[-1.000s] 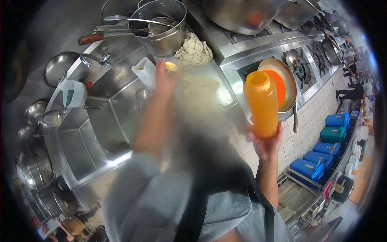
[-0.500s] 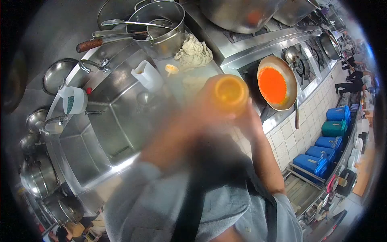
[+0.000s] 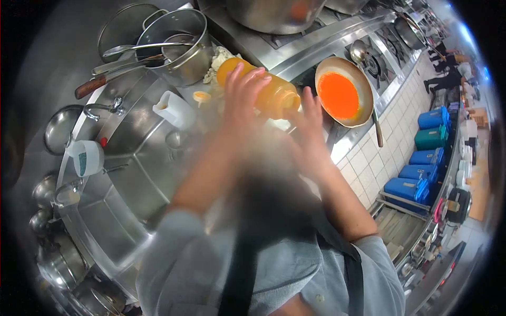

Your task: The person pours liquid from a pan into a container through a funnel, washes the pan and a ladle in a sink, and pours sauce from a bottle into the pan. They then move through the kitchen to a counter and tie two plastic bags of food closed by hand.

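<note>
A yellow-orange squeeze bottle (image 3: 275, 90) lies tilted on its side in the air, its uncapped mouth pointing right. My left hand (image 3: 242, 100) grips its body, fingers over the upper side. My right hand (image 3: 310, 139) is close by the mouth, fingers stretched up and apart, the palm partly blurred. To the right, a long-handled frying pan (image 3: 367, 87) sits on the stove with bright orange liquid (image 3: 338, 96) in it. An orange-tipped bottle cap (image 3: 201, 97) rests on the counter left of the bottle. A crumpled cloth (image 3: 217, 62) shows partly behind the bottle.
Left lies a metal sink (image 3: 153, 152), with a white pitcher (image 3: 174, 109) at its edge. A pot (image 3: 192, 66) with utensils across it stands at the back. A ladle (image 3: 358, 51) lies beyond the pan. Blue bins (image 3: 406, 189) line the right; people (image 3: 448, 73) stand far off.
The bottle has swung from base-toward-me to lying sideways, mouth to the right. My right hand has come away from around it, fingers spreading. The view has shifted slightly.
</note>
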Demonstrator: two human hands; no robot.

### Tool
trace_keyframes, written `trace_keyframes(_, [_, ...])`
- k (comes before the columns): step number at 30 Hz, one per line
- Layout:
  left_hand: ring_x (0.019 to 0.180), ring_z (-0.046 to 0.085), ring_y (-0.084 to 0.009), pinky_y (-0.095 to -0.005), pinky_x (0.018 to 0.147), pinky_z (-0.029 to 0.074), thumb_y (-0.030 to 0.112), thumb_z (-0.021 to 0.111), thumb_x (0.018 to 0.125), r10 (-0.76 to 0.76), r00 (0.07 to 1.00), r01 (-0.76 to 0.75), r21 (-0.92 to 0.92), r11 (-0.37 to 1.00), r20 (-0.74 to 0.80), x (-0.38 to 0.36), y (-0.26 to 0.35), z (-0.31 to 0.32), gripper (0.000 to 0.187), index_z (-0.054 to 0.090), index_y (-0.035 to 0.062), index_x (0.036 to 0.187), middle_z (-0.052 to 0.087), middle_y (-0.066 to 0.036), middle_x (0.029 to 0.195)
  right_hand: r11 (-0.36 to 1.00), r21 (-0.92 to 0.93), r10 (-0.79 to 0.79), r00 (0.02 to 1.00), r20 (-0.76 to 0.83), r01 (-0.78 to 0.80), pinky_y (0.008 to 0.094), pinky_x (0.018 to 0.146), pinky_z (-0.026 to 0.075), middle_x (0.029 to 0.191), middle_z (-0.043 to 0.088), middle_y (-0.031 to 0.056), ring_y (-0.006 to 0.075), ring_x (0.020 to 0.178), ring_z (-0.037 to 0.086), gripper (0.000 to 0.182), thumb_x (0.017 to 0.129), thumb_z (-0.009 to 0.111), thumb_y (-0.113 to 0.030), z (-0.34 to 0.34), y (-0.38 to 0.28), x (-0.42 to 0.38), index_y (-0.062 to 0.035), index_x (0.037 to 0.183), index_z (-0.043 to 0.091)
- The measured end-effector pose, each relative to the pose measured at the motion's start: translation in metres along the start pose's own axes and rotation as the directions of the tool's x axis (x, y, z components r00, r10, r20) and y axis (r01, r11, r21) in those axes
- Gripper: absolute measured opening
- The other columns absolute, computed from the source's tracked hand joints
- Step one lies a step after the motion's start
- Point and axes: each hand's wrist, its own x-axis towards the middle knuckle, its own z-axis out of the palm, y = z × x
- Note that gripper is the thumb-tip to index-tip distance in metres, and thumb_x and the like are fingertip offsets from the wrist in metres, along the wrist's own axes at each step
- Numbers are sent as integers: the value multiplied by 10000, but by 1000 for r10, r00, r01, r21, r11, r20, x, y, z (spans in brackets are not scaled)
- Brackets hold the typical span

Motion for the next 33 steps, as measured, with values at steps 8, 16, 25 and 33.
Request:
trace_keyframes(8, [1196, 517, -265, -386, 1032, 406, 86, 827, 698, -416, 909, 412, -245, 878, 37, -20, -28, 33, 772, 385, 50, 1330, 526, -139, 1271, 559, 804, 125, 979, 161, -204, 446, 1148, 141, 1546, 206, 190, 267, 1473, 72, 642, 940, 464, -564, -34, -3, -5, -40, 1308, 512])
trace_keyframes(16, [1190, 524, -230, -375, 1033, 408, 39, 827, 647, -617, 770, 600, -520, 609, 166, -16, -30, 34, 818, 368, 22, 1323, 529, -138, 1278, -167, 982, -463, 886, -3, -84, 514, 1152, 126, 1541, 68, 298, 372, 1451, 85, 1255, 652, 268, -948, -86, -63, -25, 93, 1325, 464])
trace_keyframes(25, [1209, 510, -236, -383, 1033, 409, 161, 860, 662, -697, 699, 683, -441, 582, 161, -21, -42, 37, 909, 315, 51, 1382, 499, -133, 1315, -486, 860, -612, 641, -463, 156, 778, 970, -31, 1324, 152, 576, 723, 1255, 110, 917, 811, 484, -742, -62, -105, -42, 81, 1195, 608])
trace_keyframes(33, [1261, 456, -267, -397, 1060, 369, 181, 846, 674, -710, 682, 706, -411, 577, 174, -44, -48, 37, 974, 245, 32, 1426, 458, -165, 1355, -626, 757, -483, 668, -565, 187, 829, 904, -10, 1293, 165, 595, 766, 1198, 139, 842, 841, 515, -679, -49, -114, -54, 64, 1230, 588])
